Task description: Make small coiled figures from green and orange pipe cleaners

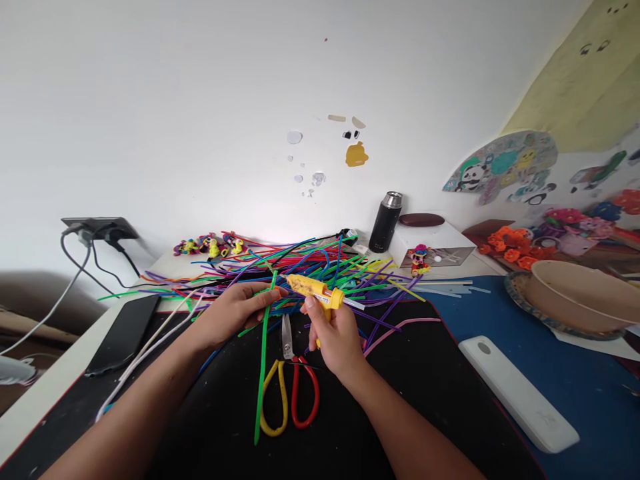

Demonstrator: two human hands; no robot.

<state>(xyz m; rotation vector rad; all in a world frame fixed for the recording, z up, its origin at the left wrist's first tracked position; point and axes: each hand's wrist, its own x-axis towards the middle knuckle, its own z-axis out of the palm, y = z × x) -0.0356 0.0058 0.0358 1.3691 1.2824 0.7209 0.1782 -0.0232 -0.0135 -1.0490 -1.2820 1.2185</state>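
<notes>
My right hand (334, 333) is wrapped round a yellow hot glue gun (310, 287), with a pale glue stick (354, 303) poking out of its back end. The gun's nozzle points left, close to the fingers of my left hand (245, 310). Pinched in that hand is a green pipe cleaner (263, 373), which hangs down towards me over the black mat. Something small and orange-red shows at my left fingertips, too small to make out. Below the hands lie scissors (287, 353) with one yellow and one red handle.
A heap of coloured pipe cleaners (320, 257) spreads behind my hands. A black phone (125, 333) lies left, a white power bank (517, 393) right. At the back stand a black flask (385, 223), a white box (435, 247) and small pipe-cleaner figures (213, 247).
</notes>
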